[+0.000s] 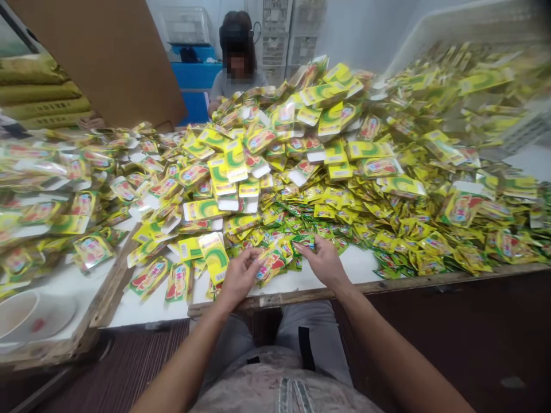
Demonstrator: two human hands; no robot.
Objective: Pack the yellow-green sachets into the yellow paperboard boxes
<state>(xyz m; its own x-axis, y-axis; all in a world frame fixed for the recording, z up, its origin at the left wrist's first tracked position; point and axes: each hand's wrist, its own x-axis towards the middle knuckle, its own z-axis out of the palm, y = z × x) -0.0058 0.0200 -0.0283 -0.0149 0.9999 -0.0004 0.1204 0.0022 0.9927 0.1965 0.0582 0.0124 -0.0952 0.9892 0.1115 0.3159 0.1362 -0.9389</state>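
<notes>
A huge heap of small yellow, green and red sachets (344, 189) and larger yellow carded packs (235, 160) covers the white table (357, 264) in front of me. My left hand (239, 278) is near the table's front edge, fingers curled around a small bunch of sachets (271, 265). My right hand (322, 263) is just to the right of it, fingertips pinching a sachet at the edge of the pile. Both forearms reach up from my lap.
A person sits across the table behind the heap (237, 63). A white bowl (19, 312) sits on a second table at lower left. A brown cardboard sheet (112, 57) leans at back left. A white crate (469, 26) tilts at upper right.
</notes>
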